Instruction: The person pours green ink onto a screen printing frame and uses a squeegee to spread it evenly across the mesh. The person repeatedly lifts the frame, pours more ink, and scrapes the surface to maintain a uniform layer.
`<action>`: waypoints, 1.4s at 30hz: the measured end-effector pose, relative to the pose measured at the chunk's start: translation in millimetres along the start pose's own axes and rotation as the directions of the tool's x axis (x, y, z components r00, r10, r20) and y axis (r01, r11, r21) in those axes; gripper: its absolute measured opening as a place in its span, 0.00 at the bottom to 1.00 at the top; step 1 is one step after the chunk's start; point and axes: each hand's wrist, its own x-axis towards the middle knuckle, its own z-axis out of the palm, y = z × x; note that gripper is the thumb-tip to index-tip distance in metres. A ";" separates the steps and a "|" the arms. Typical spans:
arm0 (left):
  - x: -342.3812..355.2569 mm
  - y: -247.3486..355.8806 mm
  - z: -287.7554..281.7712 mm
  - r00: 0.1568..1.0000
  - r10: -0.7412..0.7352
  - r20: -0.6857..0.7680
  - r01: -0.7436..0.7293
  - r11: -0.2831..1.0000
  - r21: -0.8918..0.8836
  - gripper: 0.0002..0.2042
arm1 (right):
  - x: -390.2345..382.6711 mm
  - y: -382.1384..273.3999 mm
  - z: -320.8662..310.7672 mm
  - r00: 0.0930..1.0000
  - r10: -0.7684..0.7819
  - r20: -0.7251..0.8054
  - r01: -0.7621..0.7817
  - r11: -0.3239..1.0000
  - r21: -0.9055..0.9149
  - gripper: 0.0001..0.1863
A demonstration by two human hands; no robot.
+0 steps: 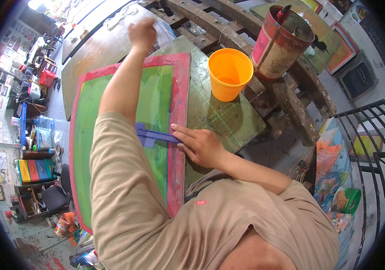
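Observation:
My left arm stretches across a screen-printing frame (179, 96) with a pink-red border and green mesh. Beyond its far edge is my left hand (143, 35), blurred, its fingers not clear. A crumpled white and blue cloth or plastic sheet (163, 32) lies right beside that hand; whether I touch it cannot be told. My right hand (199, 145) is at the frame's right border, closed with fingers and thumb about the handle end of a blue plastic tool (158, 135). The tool has a slim handle and a wider head resting over the mesh, partly hidden by my left arm.
An orange plastic cup (230, 74) stands on the green gridded board (242, 119) right of the frame. Behind it, a stained paint bucket (280, 47) with tools inside sits on dark beams (307, 105). Black metal railings (372, 157) and a green tub (347, 200) are at the right.

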 end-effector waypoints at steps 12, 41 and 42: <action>171.5 -144.6 -43.8 0.915 -0.061 0.399 -0.104 0.919 0.379 0.14 | 3.2 6.9 -4.0 0.999 0.043 -0.028 -0.042 0.999 0.018 0.18; 37.9 -218.2 -204.6 0.782 -0.585 -0.216 0.486 0.788 -0.378 0.11 | 5.4 0.6 -5.6 0.999 0.020 -0.046 -0.016 0.996 0.088 0.17; 32.4 -221.5 -231.0 0.785 -0.571 -0.240 0.488 0.809 -0.327 0.11 | 5.3 -0.1 -5.9 0.999 0.020 -0.040 -0.016 0.996 0.087 0.16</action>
